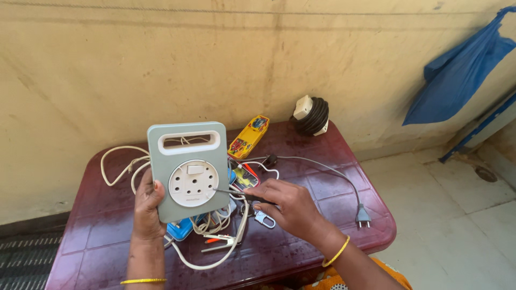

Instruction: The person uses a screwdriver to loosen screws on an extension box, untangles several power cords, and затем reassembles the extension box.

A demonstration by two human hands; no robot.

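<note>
From the head view, my left hand (146, 207) grips the grey-green extension reel box (187, 169) upright above the maroon table (322, 188), fingers clenched round its lower left edge. My right hand (287, 207) pinches a thin screwdriver (231, 191), its tip against the round white socket face (193, 183). White cable (123, 164), a small padlock (264, 218) and a grey plug lead (344, 185) lie beneath.

The worktop (322, 225) lies bare at its right front and far left. Its middle is crowded: white cord (121, 161) loops left, a grey cable (328, 167) crosses right to its plug (363, 216), and a black coil (313, 115) blocks the back edge by the wall (161, 64).
</note>
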